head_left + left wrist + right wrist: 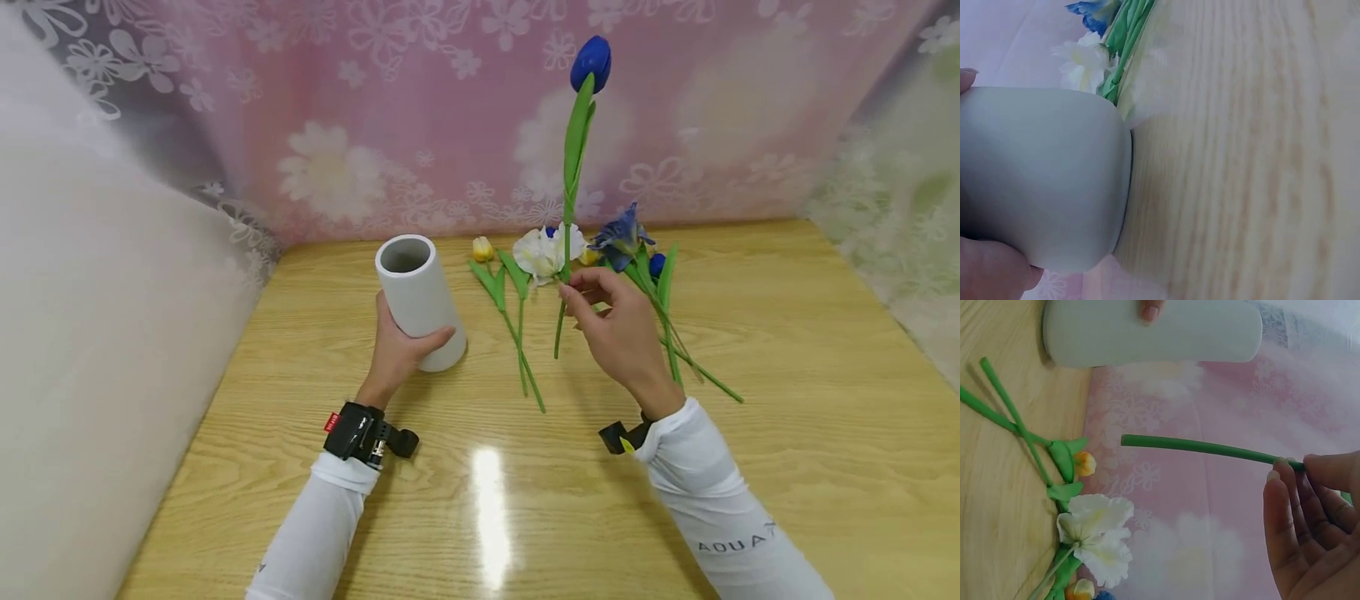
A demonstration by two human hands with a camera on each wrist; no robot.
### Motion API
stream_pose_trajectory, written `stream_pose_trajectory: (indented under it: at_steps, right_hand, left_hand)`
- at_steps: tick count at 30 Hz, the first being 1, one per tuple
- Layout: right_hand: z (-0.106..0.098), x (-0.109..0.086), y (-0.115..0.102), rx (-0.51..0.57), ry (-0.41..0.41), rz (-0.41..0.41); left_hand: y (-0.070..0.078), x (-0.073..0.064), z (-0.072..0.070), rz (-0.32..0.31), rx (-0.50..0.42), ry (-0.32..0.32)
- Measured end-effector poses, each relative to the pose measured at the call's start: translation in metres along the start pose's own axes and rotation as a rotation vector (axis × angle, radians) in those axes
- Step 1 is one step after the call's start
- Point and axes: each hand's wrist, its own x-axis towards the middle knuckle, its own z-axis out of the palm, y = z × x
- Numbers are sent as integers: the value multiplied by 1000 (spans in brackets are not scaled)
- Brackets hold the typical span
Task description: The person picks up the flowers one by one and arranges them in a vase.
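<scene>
My left hand [400,348] grips a white vase [417,296] around its lower half, thumb across the front. The vase stands on the wooden table with its round mouth facing up, and its base meets the tabletop in the left wrist view. Between thumb and fingertips, my right hand [619,325] pinches the green stem of a blue tulip [591,65]. The tulip is held upright, bloom high in front of the curtain, to the right of the vase. Its bare stem end [1147,441] sticks out below the fingers, above the table.
Beside the vase lie yellow tulips [483,248] with crossed stems. A white flower [542,252] lies behind the held stem. Further right are a blue flower [622,239] and another blue tulip [657,265]. A pink floral curtain [450,125] hangs along the table's [810,333] back edge.
</scene>
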Motion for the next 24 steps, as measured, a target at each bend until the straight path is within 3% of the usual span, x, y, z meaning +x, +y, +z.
stream_pose_trajectory:
  at_steps: [5,11,16,24]
  right_hand:
    - [4,16,-7,67,46,-22]
    - [10,37,-20,106,174,-143]
    - [15,52,-34,231,263,-207]
    - [24,72,-58,375,279,-299]
  left_hand:
    - [0,-1,-1,-3,-27,-11]
    - [1,0,0,-17,-9,1]
    - [4,3,1,-20,-15,0]
    - [5,1,-2,-55,-16,16]
